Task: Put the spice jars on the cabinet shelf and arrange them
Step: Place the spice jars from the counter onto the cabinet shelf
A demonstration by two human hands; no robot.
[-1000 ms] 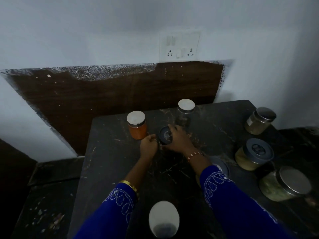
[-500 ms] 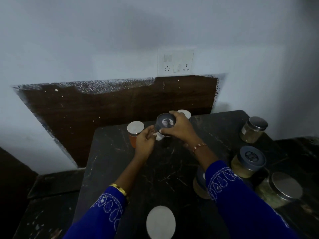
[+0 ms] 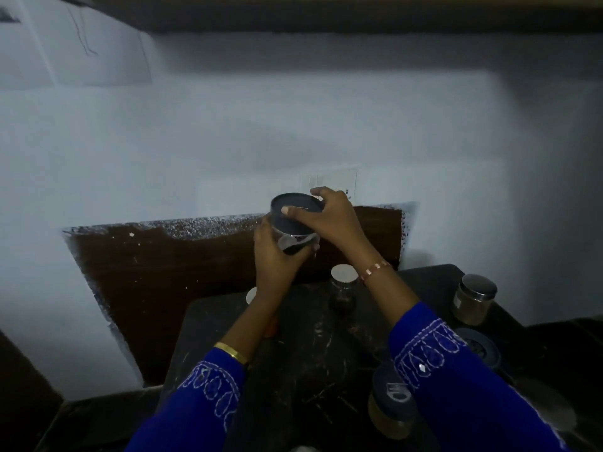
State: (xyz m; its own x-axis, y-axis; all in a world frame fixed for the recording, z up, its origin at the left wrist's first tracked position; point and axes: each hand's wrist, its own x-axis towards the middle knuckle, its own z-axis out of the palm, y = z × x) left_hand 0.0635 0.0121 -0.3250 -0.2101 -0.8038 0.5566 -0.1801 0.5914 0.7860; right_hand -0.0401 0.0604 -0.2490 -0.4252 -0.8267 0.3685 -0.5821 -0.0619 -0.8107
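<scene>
head view: both arms reach forward and up, lifting a clear glass jar with a dark grey round lid (image 3: 295, 223) above the scratched black table (image 3: 313, 353), before the white wall. the left hand (image 3: 275, 256) cups its base from below; the right hand (image 3: 329, 216) clamps the lid, thumb across its top.

- The scene is dim, with a cool bluish cast; the white wall (image 3: 228, 132) is the brightest area, and fades to grey toward the right
- The dark table (image 3: 313, 370) is nearly black; its near corners sink into shadow
- A soft, broad shadow crosses the wall above the raised hands
- Straight edges bow near the frame borders; the picture is grainy and slightly soft; the near sleeves look smeared
</scene>
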